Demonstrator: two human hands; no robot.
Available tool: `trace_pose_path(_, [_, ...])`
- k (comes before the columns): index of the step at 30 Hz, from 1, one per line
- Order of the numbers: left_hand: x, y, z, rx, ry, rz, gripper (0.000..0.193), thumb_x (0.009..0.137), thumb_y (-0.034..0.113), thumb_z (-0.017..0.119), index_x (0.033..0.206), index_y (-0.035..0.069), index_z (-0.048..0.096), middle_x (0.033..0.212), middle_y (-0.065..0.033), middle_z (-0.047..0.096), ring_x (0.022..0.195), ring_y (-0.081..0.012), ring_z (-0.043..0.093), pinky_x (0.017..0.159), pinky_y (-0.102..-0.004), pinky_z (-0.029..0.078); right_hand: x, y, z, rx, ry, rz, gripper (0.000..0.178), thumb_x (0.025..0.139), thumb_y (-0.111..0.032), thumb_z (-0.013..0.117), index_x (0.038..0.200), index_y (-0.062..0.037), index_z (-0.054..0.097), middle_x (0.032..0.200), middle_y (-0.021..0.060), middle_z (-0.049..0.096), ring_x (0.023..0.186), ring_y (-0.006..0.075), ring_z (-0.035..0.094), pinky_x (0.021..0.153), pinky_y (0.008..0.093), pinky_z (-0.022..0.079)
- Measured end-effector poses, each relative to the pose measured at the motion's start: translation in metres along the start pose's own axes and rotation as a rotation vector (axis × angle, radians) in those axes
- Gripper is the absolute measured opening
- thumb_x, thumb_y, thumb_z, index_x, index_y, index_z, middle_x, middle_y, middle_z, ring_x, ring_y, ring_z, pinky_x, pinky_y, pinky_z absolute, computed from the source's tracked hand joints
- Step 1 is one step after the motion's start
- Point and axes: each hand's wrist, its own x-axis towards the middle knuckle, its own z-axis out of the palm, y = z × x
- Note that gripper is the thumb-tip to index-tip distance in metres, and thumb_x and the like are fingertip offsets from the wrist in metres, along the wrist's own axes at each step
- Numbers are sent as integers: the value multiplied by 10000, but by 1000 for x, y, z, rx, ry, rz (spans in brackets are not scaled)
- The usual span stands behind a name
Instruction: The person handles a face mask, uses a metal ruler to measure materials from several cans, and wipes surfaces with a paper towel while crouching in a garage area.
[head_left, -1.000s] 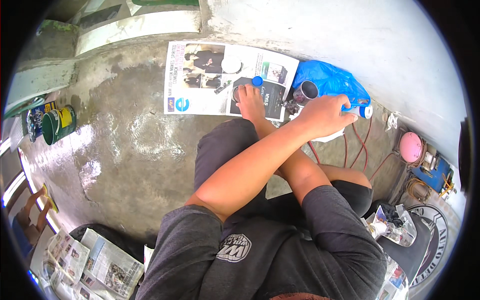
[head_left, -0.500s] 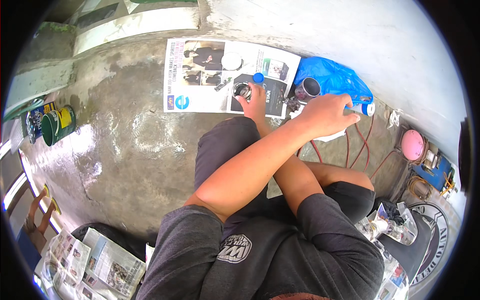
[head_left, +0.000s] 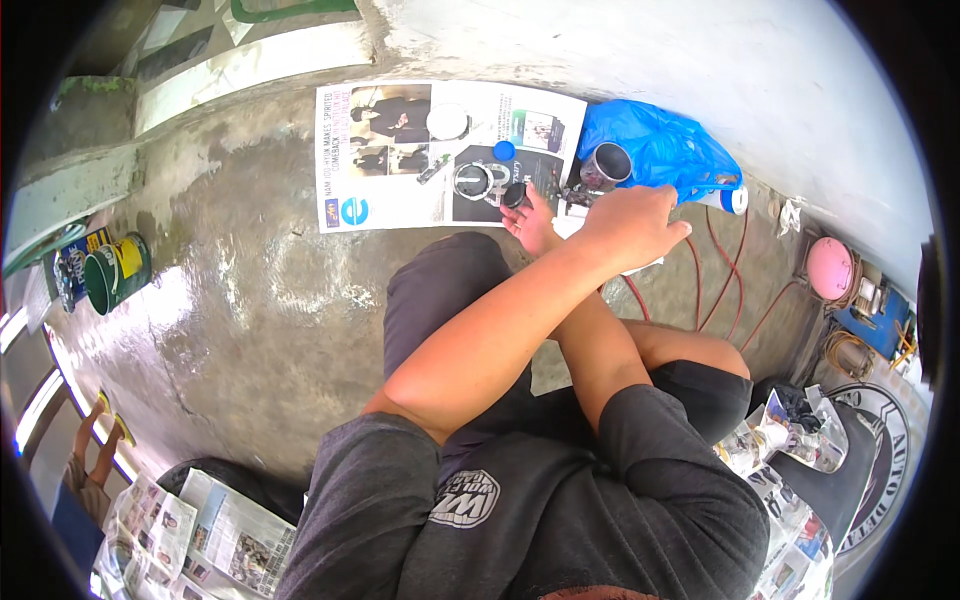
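Note:
My forearms cross, so my left hand is on the right side of the view. Its fingers curl closed beside a blue plastic bag; whatever they may grip is hidden. My right hand, coming from underneath, holds a small round black cup-like piece. Just left of that piece, a round silvery open container rests on a spread newspaper. A blue cap and a white round lid lie farther off on the paper. A dark-mouthed cup tilts against the bag.
A white-and-blue cylinder lies by the bag, near red hoses on the floor. A pink ball-like object stands at right. A green bucket is at far left; another person's legs show lower left. A white wall rises beyond.
My right hand has left the silvery container and shifted right, now with the black piece in its fingers. My left hand's fingers have drawn closer together. The view has tilted slightly.

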Motion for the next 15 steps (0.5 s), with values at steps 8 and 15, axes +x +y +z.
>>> trace_pose_path(8, [7, -8, -5, 86, -24, -132, 485, 910, 478, 625, 1185, 81, 667, 1082, -193, 716, 1029, -374, 681, 888, -472, 526, 6, -19, -41, -329, 73, -91, 396, 983, -458, 525, 1146, -102, 588, 920, 93, 648, 824, 240, 650, 700, 416, 495])
trace_pose_path(15, [41, -58, -75, -597, 639, -204, 395, 964, 348, 597, 1145, 0, 637, 995, -93, 656, 884, -188, 628, 779, -315, 509, -37, -144, 40, -1376, -287, -361, 295, 949, -285, 532, 960, -20, 659, 745, 71, 666, 673, 169, 644, 609, 333, 523])
